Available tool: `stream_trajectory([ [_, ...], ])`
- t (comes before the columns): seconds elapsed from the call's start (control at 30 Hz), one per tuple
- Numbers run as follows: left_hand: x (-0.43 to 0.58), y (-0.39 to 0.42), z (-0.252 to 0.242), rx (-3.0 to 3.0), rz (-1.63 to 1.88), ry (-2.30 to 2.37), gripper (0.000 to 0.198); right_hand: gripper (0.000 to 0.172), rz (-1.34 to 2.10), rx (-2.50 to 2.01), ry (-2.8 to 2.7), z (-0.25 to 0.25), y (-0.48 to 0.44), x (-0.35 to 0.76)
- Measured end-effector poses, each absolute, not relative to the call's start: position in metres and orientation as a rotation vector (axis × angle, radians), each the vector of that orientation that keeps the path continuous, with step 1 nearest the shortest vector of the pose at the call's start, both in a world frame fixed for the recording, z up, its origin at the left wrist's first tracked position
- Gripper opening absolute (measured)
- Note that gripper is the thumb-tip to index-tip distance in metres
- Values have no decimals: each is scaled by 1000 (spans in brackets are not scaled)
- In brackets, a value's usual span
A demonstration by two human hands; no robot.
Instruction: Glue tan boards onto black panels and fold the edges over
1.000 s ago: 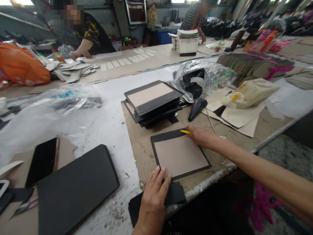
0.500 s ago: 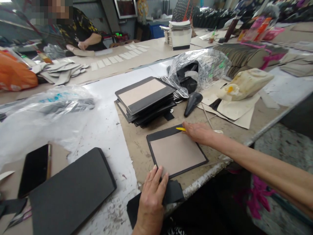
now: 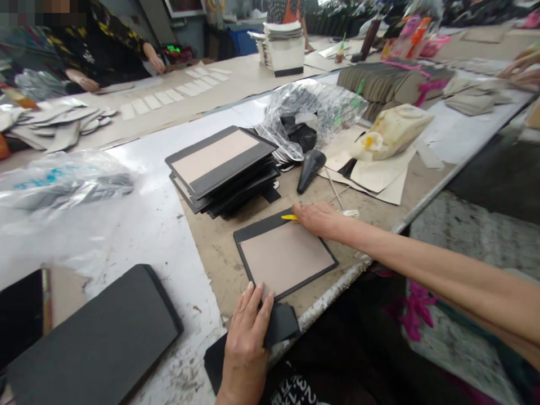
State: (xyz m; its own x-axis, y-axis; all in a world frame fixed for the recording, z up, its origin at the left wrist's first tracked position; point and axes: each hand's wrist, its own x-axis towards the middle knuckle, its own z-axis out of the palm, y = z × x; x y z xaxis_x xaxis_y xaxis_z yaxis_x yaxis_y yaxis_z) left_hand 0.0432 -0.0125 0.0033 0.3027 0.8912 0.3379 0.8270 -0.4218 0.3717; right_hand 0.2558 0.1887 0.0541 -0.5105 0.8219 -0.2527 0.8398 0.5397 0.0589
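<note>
A panel with a beige face and black edges (image 3: 287, 256) lies flat on the brown board near the table's front edge. Across its near left corner rest the outstretched fingers of my left hand (image 3: 248, 332). My right hand (image 3: 314, 217) is closed around a slim yellow tool (image 3: 289, 217) at the panel's far black border. Only the tool's pointed end shows; the rest is hidden in the fingers. Black strips of material (image 3: 282, 325) stick out beside and under my left hand. Just beyond the panel is a stack of similar panels (image 3: 223, 163).
A dark block (image 3: 97, 332) and a phone (image 3: 21, 315) lie at left. Behind my right hand are a black cone-shaped object (image 3: 311, 170), a stained yellowish container (image 3: 396, 132) and a clear plastic bag (image 3: 333, 107). A co-worker's hands (image 3: 88, 83) rest across the table.
The view has turned a little to the right. Both hands stay at nearly the same spots on the panel. The co-worker's hands have moved apart, and another person's hand appears at far right.
</note>
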Motion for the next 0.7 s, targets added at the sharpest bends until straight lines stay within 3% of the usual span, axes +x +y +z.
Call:
stream_trajectory([
  [0.3,43,-13,-2,2475,795,1604,81,25,-146,1386,2567,59,193,256],
  [0.7,42,-11,-15,2545,902,1630,80,26,-259,1771,2397,77,152,291],
])
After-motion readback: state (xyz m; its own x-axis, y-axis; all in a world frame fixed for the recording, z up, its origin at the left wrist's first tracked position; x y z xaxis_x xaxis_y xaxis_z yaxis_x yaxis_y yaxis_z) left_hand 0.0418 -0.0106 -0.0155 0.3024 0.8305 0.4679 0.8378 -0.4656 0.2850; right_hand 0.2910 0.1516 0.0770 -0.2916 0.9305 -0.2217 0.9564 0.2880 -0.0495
